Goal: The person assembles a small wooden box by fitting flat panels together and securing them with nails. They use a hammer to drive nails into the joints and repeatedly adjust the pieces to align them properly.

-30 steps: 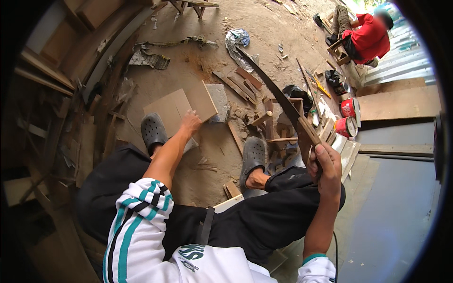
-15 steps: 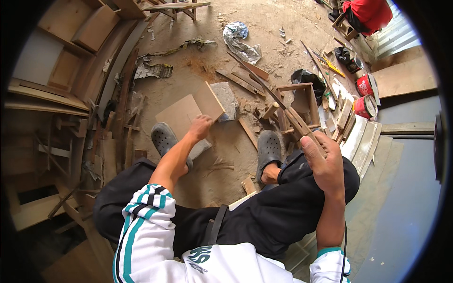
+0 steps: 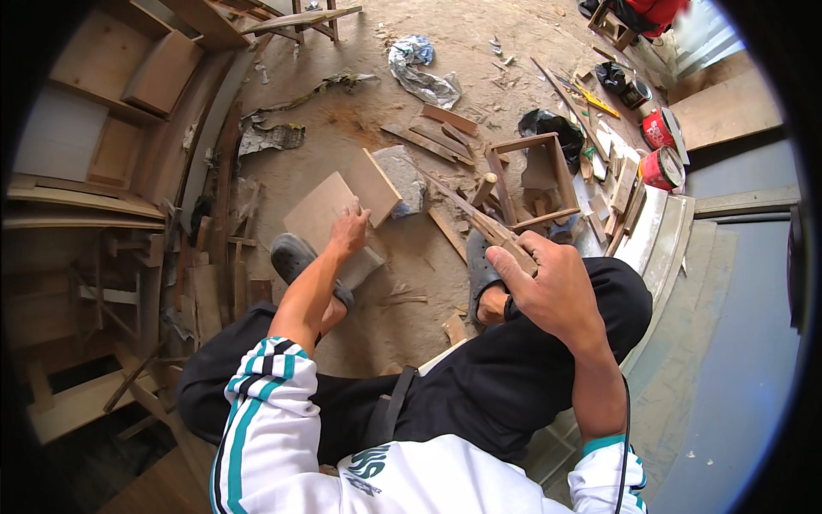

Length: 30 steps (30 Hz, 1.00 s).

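My right hand is closed around the wooden handle of a handsaw, held over my right shin. Its thin blade, seen nearly edge-on, tapers forward and left toward the boards. My left hand rests with its fingertips on a flat brown wooden board between my feet. Directly right of that lies another brown panel with a pale edge. Grey blocks show beneath and beside these boards. Part of the left hand's grip is hidden by the hand itself.
Right of my right foot stands an open wooden box frame, near scrap wood, a black bag and red cans. Wooden cabinets line the left. Offcuts lie ahead. A person in red sits far right.
The handsaw has come down and left, its tip now close to the panels. My left hand has shifted slightly left, its fingers reaching out onto the board. The view has tilted a little.
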Motion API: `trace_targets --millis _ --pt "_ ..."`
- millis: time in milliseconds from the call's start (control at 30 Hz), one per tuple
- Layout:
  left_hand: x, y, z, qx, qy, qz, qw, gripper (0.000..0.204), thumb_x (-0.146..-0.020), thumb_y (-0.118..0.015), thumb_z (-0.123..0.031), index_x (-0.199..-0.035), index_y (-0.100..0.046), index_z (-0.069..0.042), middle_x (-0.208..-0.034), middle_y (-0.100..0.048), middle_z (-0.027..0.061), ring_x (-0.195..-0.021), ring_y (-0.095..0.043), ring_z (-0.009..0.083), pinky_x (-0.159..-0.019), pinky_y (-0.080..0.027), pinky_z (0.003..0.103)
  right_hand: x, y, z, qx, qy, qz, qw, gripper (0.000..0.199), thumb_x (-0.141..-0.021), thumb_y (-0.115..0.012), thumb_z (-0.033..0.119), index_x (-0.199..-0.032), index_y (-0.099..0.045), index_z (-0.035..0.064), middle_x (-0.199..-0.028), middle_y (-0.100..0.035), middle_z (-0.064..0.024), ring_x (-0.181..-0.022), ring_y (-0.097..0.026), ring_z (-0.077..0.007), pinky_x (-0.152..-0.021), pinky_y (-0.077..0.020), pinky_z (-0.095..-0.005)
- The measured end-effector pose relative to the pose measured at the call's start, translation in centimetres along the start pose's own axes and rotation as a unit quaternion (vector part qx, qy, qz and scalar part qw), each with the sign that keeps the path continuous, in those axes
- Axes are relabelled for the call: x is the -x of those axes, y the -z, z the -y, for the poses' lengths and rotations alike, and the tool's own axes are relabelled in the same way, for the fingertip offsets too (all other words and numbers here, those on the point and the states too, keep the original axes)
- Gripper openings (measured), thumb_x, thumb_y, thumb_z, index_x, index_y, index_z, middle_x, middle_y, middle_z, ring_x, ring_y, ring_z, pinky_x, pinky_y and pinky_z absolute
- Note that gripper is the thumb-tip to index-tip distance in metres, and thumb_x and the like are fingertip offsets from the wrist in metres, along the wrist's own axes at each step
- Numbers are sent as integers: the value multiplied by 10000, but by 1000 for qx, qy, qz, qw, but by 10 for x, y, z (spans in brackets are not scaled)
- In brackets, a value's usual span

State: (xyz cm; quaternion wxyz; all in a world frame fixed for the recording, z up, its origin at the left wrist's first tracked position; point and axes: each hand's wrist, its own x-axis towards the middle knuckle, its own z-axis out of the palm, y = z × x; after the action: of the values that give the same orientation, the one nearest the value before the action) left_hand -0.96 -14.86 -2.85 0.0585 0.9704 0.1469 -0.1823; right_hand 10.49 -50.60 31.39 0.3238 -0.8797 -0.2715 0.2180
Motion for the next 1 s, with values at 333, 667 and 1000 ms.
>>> trace_targets --millis 333,667,1000 --pt "42 86 62 129 123 -225 958 693 -838 -589 -155 -1453 -313 7 -1328 -503 327 -1010 -631 458 -827 -539 503 -8 -6 -2 53 41 -28 997 529 -887 -625 490 -789 -624 -30 -675 -625 -274 -692 -642 -454 -649 -511 -496" --pt "149 127 122 294 263 -499 772 528 -900 -563 -159 -1397 -449 -25 -1210 -623 246 -1101 -618 370 -947 -481 424 -15 -16 19 37 108 -32 993 557 -895 -622 489 -793 -638 -58 -726 -626 -286 -743 -636 -455 -669 -496 -489" --pt "158 180 75 524 108 -548 643 371 -942 -545 -102 -1293 -565 15 -1193 -645 123 -1050 -620 188 -907 -478 306 -39 6 19 61 102 68 991 569 -908 -617 514 -790 -663 -41 -669 -633 -175 -608 -603 -263 -607 -473 -385"
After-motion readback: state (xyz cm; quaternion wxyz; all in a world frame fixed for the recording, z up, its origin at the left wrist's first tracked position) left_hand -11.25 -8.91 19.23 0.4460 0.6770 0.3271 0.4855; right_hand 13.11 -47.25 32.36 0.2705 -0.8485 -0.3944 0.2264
